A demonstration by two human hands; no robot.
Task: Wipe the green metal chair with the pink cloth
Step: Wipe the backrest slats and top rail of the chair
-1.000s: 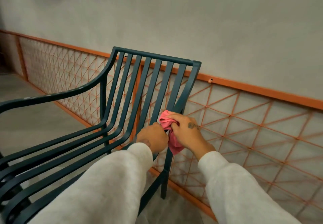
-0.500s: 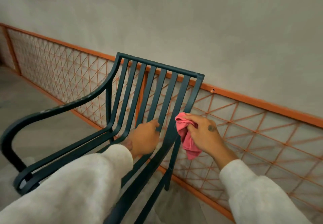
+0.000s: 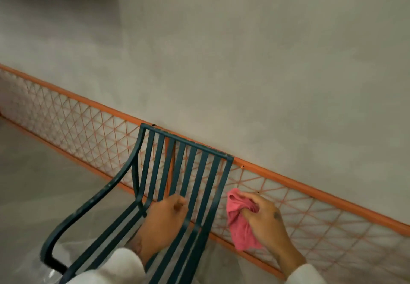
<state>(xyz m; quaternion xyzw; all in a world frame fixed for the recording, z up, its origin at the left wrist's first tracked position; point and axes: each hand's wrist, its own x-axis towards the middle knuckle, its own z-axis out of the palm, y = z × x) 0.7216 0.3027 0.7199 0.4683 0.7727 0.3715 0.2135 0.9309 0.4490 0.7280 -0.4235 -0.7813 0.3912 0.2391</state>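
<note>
The green metal chair (image 3: 190, 172) with a slatted back and curved armrest stands against the wall, low in the middle of the view. My left hand (image 3: 165, 221) lies on the slats where the back bends into the seat, fingers curled around a slat. My right hand (image 3: 265, 219) holds the bunched pink cloth (image 3: 238, 223) just right of the chair's right edge, apart from the metal. The cloth hangs down below my fingers.
An orange lattice railing (image 3: 310, 206) runs along the base of a plain grey wall (image 3: 244, 61) directly behind the chair. Grey floor (image 3: 33, 184) extends to the left. Something pale and shiny, perhaps plastic, shows under the armrest at bottom left.
The view has tilted up and back, so the chair sits lower and smaller. My right hand with the cloth has come off the chair's right edge and moved right. My left hand stays on the slats.
</note>
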